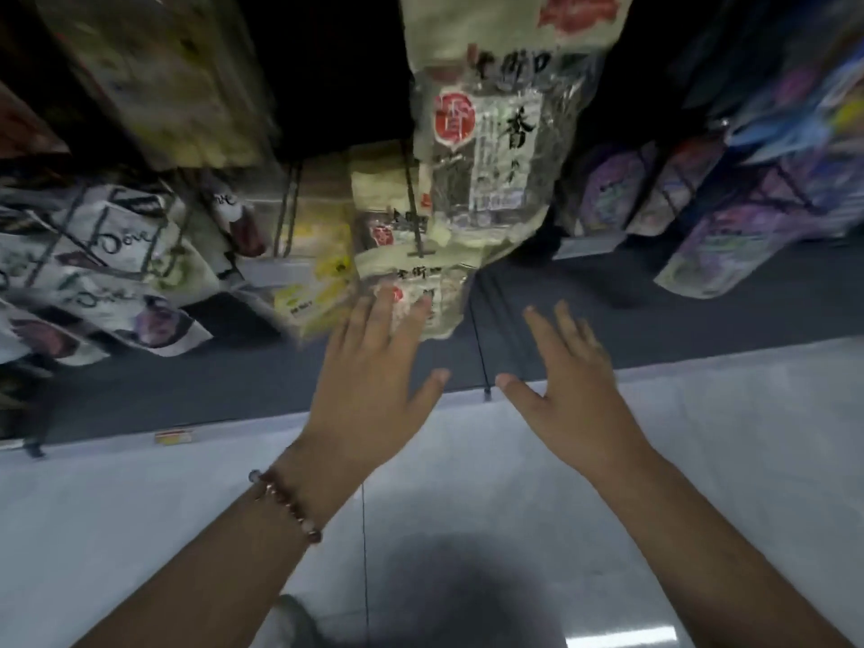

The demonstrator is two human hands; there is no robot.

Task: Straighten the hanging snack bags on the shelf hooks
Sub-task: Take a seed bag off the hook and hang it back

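Below me lies the pale tiled floor (140, 530). A beaded bracelet (285, 505) circles my left wrist. My left hand (369, 390) reaches forward with straight, spread fingers, the fingertips (385, 299) touching the lowest cream snack bag (421, 292) at its bottom edge. My right hand (568, 390) hovers just beside it, fingers spread and holding nothing. Higher hangs a larger cream bag (495, 147); white Dove bags (107, 254) hang left, purple bags (729, 226) right.
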